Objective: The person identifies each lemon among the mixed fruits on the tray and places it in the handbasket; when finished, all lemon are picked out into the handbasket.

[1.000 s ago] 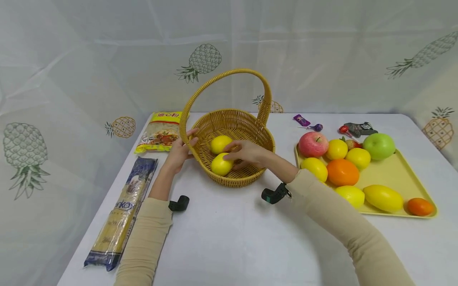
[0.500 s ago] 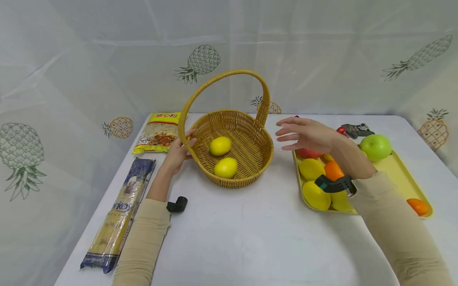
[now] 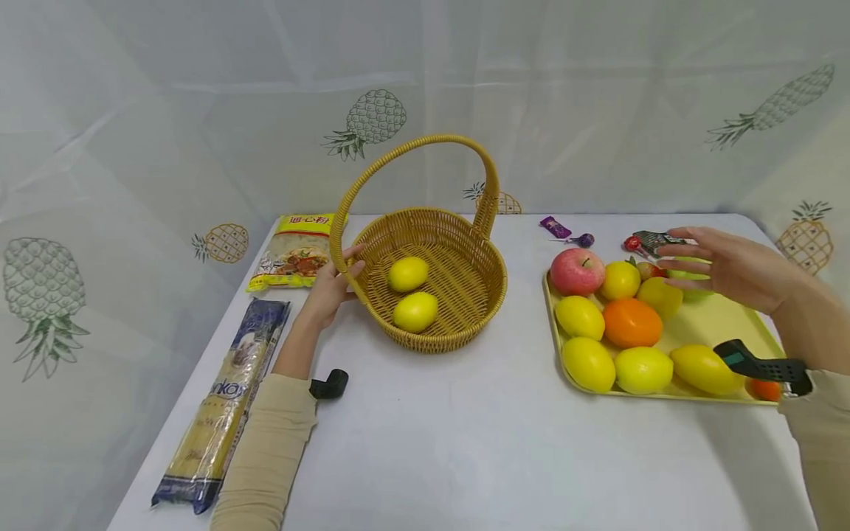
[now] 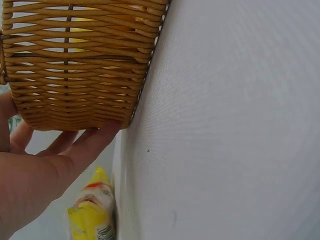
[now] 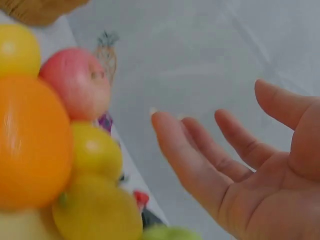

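Observation:
A woven basket (image 3: 465, 335) with a tall arched handle stands at the table's middle back, tilted neither way. Two lemons (image 3: 415, 312) lie inside it on the left. My left hand (image 3: 330, 290) holds the basket's left side near the foot of the handle; in the left wrist view its fingers (image 4: 95, 142) lie against the outer wall. Over the right part of the yellow tray (image 3: 757, 324) hovers my right hand (image 3: 744, 269), holding nothing, fingers spread. It partly covers a green apple (image 3: 697, 293). Also on the tray are a red apple (image 3: 577, 271), an orange fruit (image 3: 632, 323) and several yellow fruits.
A long pasta packet (image 3: 226, 405) and a yellow macaroni bag (image 3: 295, 251) lie along the table's left side. Behind the tray are a purple-wrapped candy (image 3: 555, 226) and lollipops (image 3: 584, 240). A pineapple-print curtain (image 3: 425, 88) hangs behind the table.
My right hand has let go of a lemon in the basket and swung right, across to the far side of the tray. The left hand has stayed at the basket.

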The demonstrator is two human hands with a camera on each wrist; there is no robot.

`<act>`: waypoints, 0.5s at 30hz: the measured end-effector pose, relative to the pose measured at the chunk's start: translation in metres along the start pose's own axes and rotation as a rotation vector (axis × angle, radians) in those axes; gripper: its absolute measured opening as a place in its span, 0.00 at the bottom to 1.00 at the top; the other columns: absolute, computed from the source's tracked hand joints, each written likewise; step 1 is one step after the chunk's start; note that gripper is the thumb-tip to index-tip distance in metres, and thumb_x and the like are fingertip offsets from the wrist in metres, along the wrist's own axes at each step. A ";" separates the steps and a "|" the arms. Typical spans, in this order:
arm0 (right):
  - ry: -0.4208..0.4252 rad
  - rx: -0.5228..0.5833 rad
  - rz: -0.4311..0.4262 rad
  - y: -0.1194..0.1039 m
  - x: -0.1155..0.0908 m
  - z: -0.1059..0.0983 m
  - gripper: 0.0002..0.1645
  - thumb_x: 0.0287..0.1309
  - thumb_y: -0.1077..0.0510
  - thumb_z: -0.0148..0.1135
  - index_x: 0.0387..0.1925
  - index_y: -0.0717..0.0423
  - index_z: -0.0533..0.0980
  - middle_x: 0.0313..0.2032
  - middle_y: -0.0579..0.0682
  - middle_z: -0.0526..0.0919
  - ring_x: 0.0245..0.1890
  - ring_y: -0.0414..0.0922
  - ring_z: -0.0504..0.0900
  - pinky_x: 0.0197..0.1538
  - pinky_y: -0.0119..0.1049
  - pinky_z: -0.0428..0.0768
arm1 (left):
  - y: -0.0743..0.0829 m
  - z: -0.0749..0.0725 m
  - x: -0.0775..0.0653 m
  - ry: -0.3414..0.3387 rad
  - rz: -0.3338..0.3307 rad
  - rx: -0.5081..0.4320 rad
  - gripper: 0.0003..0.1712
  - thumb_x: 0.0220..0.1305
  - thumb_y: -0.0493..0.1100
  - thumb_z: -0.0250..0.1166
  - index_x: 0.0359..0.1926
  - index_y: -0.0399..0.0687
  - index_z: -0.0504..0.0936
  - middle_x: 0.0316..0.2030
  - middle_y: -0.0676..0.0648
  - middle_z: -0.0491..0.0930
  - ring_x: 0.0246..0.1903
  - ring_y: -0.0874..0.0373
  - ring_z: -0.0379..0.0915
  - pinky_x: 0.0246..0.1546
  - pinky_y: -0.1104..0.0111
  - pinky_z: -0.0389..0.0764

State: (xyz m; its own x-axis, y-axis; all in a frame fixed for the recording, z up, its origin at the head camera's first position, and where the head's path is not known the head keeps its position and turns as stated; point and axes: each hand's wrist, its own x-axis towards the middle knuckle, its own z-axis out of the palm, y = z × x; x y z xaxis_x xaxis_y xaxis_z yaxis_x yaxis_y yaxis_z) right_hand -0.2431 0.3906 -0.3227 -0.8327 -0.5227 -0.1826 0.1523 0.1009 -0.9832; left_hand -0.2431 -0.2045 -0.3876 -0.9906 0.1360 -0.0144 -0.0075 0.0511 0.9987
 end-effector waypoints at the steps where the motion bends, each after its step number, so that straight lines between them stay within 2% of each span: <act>1: 0.015 -0.021 0.018 0.005 -0.006 -0.006 0.21 0.78 0.53 0.30 0.59 0.36 0.68 0.53 0.38 0.78 0.50 0.40 0.80 0.48 0.40 0.81 | 0.000 0.000 0.000 0.003 0.000 0.000 0.29 0.75 0.43 0.51 0.73 0.45 0.60 0.70 0.38 0.56 0.64 0.37 0.59 0.56 0.42 0.69; 3: 0.048 -0.078 0.058 0.014 -0.016 -0.016 0.21 0.78 0.52 0.29 0.57 0.32 0.68 0.52 0.35 0.78 0.49 0.38 0.80 0.47 0.39 0.82 | 0.000 0.001 0.000 0.005 -0.002 0.002 0.29 0.75 0.43 0.51 0.73 0.45 0.59 0.70 0.39 0.56 0.64 0.38 0.59 0.57 0.42 0.69; 7: 0.139 -0.130 0.130 0.028 -0.029 -0.025 0.18 0.78 0.51 0.32 0.55 0.30 0.68 0.48 0.32 0.79 0.45 0.36 0.81 0.44 0.40 0.83 | 0.000 0.001 0.001 0.004 -0.001 0.004 0.29 0.75 0.43 0.51 0.73 0.45 0.59 0.70 0.39 0.56 0.65 0.39 0.59 0.57 0.42 0.69; 10: 0.216 -0.163 0.173 0.035 -0.031 -0.022 0.15 0.77 0.51 0.34 0.53 0.31 0.68 0.45 0.31 0.79 0.43 0.36 0.81 0.42 0.39 0.83 | 0.000 0.000 0.001 0.000 0.001 0.005 0.30 0.75 0.44 0.52 0.74 0.46 0.59 0.70 0.39 0.55 0.65 0.39 0.58 0.57 0.43 0.69; 15: 0.241 -0.205 0.187 0.039 -0.026 -0.010 0.16 0.77 0.53 0.38 0.50 0.28 0.72 0.43 0.28 0.78 0.41 0.35 0.81 0.41 0.36 0.83 | 0.000 0.000 0.000 0.005 0.007 -0.001 0.29 0.75 0.44 0.52 0.73 0.47 0.60 0.71 0.39 0.54 0.65 0.38 0.58 0.57 0.42 0.69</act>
State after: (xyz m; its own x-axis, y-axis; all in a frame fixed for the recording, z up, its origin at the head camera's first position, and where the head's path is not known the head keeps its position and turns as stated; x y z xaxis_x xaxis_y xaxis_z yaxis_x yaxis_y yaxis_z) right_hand -0.2211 0.4166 -0.3565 -0.9056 -0.2673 -0.3292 0.2245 0.3563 -0.9070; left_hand -0.2434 -0.2042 -0.3877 -0.9913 0.1313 -0.0067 -0.0003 0.0489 0.9988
